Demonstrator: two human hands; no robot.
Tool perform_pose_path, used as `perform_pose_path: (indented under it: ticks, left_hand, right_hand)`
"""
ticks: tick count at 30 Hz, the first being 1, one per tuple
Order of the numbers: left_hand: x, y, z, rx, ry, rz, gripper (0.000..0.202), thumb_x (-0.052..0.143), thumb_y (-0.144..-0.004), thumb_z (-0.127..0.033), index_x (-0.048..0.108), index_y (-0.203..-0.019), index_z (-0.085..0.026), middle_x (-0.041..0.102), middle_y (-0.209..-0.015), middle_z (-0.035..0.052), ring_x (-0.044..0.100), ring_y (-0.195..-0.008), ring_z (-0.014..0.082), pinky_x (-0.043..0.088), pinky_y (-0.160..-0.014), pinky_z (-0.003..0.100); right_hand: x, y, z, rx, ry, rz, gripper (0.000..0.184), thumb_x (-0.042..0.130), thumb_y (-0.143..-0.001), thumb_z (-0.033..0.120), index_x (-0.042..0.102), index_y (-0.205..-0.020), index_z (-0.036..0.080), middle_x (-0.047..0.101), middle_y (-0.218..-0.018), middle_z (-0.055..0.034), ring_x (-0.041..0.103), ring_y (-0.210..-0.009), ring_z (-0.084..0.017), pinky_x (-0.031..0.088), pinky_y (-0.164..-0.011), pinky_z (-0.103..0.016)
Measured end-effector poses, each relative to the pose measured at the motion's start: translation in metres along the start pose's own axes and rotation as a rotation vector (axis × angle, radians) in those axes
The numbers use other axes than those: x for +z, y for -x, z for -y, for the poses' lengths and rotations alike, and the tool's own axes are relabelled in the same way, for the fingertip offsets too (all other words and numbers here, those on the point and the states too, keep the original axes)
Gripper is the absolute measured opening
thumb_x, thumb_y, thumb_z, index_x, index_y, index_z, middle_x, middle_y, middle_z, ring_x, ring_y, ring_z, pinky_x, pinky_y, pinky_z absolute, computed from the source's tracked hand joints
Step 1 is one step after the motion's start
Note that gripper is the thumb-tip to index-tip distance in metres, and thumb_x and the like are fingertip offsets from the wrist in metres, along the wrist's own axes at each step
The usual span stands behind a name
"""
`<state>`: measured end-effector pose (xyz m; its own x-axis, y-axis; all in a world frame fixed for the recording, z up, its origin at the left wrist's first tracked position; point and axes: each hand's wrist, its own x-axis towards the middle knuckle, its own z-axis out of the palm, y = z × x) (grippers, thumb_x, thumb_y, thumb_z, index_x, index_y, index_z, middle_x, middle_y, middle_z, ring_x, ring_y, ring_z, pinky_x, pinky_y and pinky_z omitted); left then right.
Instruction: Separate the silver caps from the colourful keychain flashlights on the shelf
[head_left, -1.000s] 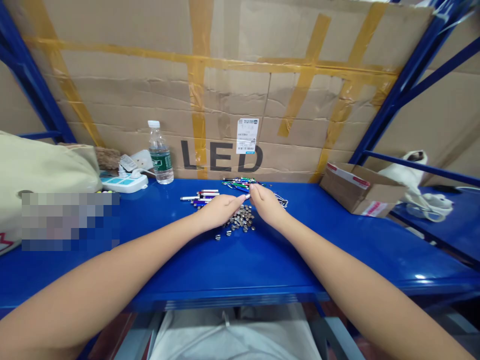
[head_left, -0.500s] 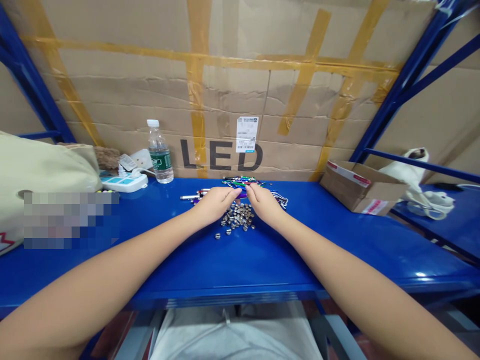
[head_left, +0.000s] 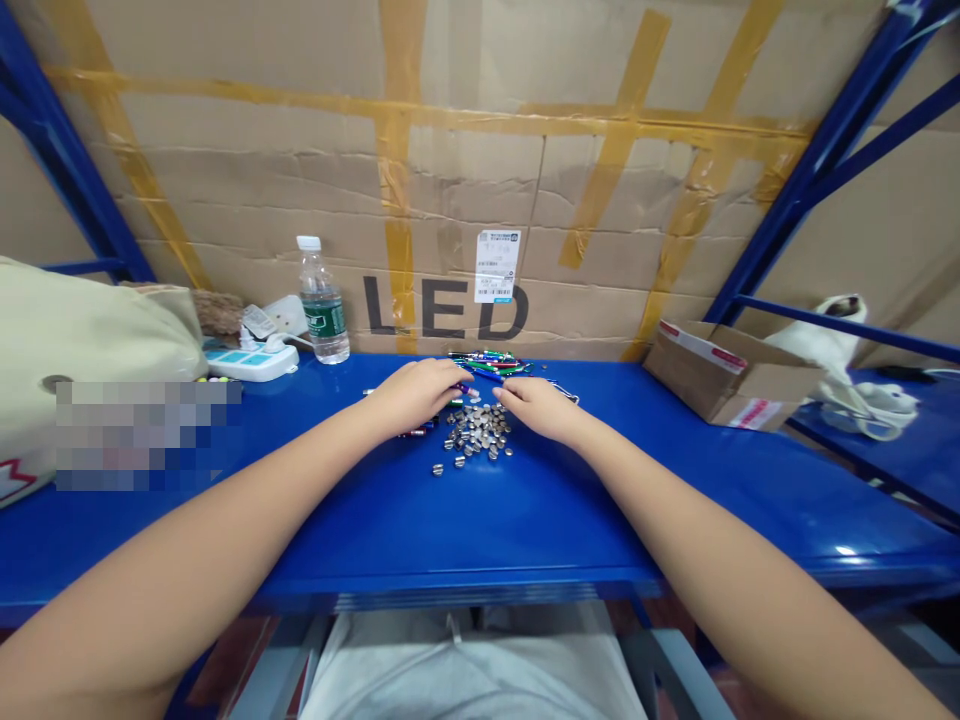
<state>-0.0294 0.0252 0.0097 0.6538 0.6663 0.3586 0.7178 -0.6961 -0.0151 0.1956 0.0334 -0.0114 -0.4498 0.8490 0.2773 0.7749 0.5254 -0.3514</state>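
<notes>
My left hand (head_left: 426, 392) is closed round a slim purple pen (head_left: 466, 390), whose end sticks out past the fingertips to the right. My right hand (head_left: 538, 405) has thumb and forefinger pressed together; what they hold, if anything, is too small to make out. A blue pen (head_left: 487, 375) shows just beyond those fingertips. Between and below both hands lies a loose heap of small silvery metal pieces (head_left: 480, 430). More pen-like pieces (head_left: 415, 433) lie partly hidden under my left hand. Behind my hands is a pile of coloured pens (head_left: 491, 358).
A water bottle (head_left: 324, 305) and a white power strip (head_left: 251, 360) stand at the back left, beside a pale bag (head_left: 97, 335). On the right is a small open cardboard box (head_left: 697, 375). A large taped cardboard sheet (head_left: 450, 190) closes off the back of the blue table (head_left: 465, 525).
My hands were close together over the heap; they have moved apart, the right one back to the right. The purple pen stays with my left hand.
</notes>
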Motion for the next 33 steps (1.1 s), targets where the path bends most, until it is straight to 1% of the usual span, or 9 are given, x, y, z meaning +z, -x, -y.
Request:
perform_pose_path:
  ticks: [2,4,8,10,16,22,27,30,33]
  left_hand:
    - [0.001,0.0,0.009,-0.072,0.018,-0.015,0.033,0.041,-0.094,-0.021,0.058,-0.123,-0.019,0.063,-0.112,0.0085,0.059,-0.103,0.0216,0.047,-0.089,0.034]
    - [0.003,0.001,0.021,-0.131,0.018,-0.002,0.034,0.039,-0.094,-0.021,0.06,-0.12,-0.019,0.063,-0.11,0.0089,0.06,-0.101,0.0215,0.047,-0.088,0.033]
    - [0.009,0.006,0.048,-0.202,0.015,0.039,0.034,0.041,-0.09,-0.018,0.063,-0.116,-0.018,0.064,-0.112,0.0091,0.058,-0.105,0.0216,0.045,-0.092,0.034]
    - [0.01,0.009,0.056,-0.205,0.042,0.077,0.034,0.042,-0.088,-0.018,0.064,-0.114,-0.017,0.065,-0.114,0.0088,0.058,-0.107,0.0213,0.044,-0.094,0.033]
    - [0.009,0.011,0.056,-0.21,0.093,0.118,0.036,0.044,-0.084,-0.016,0.065,-0.113,-0.017,0.066,-0.117,0.0089,0.059,-0.109,0.0223,0.045,-0.094,0.033]
    - [0.011,0.011,0.057,-0.194,0.075,0.127,0.037,0.045,-0.082,-0.016,0.067,-0.111,-0.019,0.066,-0.115,0.0071,0.059,-0.108,0.0211,0.043,-0.096,0.032]
    - [0.005,-0.003,0.064,-0.209,0.015,0.095,0.034,0.044,-0.086,-0.021,0.068,-0.11,-0.02,0.067,-0.114,0.0065,0.06,-0.107,0.0213,0.043,-0.095,0.033]
    - [0.003,-0.03,0.065,-0.193,-0.02,0.149,0.031,0.046,-0.085,-0.019,0.069,-0.107,-0.019,0.069,-0.112,0.0072,0.061,-0.104,0.0214,0.044,-0.091,0.031]
    - [0.008,-0.063,0.06,-0.154,-0.077,0.218,0.029,0.052,-0.083,-0.019,0.069,-0.106,-0.019,0.068,-0.112,0.0083,0.062,-0.102,0.0237,0.046,-0.086,0.031]
  right_hand:
    - [-0.001,0.001,0.003,-0.007,-0.004,0.002,0.035,0.04,-0.096,0.038,0.048,-0.067,0.019,0.058,-0.07,-0.0011,0.05,-0.065,-0.014,0.033,-0.061,-0.026]
    - [-0.001,0.003,0.009,-0.023,-0.006,0.017,0.032,0.042,-0.096,0.037,0.05,-0.071,0.019,0.061,-0.074,-0.0023,0.052,-0.068,-0.015,0.034,-0.062,-0.026]
    - [0.002,0.009,0.028,-0.053,0.043,0.059,0.016,0.046,-0.095,0.03,0.058,-0.091,0.019,0.068,-0.089,-0.0048,0.059,-0.077,-0.017,0.037,-0.065,-0.026]
    - [0.006,0.011,0.037,-0.074,0.135,0.063,0.015,0.046,-0.095,0.03,0.058,-0.099,0.021,0.069,-0.094,-0.0052,0.061,-0.078,-0.019,0.038,-0.063,-0.027]
    - [0.016,0.008,0.051,-0.273,0.49,0.027,0.016,0.046,-0.094,0.02,0.061,-0.095,0.02,0.066,-0.098,-0.0087,0.061,-0.091,-0.023,0.04,-0.064,-0.029]
    - [0.02,0.008,0.06,-0.371,0.55,0.016,0.016,0.047,-0.093,0.018,0.063,-0.095,0.019,0.064,-0.098,-0.0094,0.059,-0.09,-0.023,0.042,-0.067,-0.03]
    - [0.005,0.007,0.049,-0.259,0.36,-0.107,0.02,0.048,-0.093,0.02,0.063,-0.106,0.021,0.065,-0.103,-0.0077,0.06,-0.096,-0.022,0.045,-0.073,-0.03]
    - [-0.01,0.004,0.028,-0.167,0.192,-0.224,0.021,0.049,-0.092,0.019,0.063,-0.107,0.02,0.065,-0.109,-0.007,0.061,-0.098,-0.021,0.046,-0.077,-0.031]
    - [-0.021,0.0,0.002,-0.087,0.107,-0.322,0.019,0.048,-0.091,0.019,0.064,-0.102,0.019,0.067,-0.103,-0.0076,0.061,-0.094,-0.021,0.046,-0.078,-0.032]
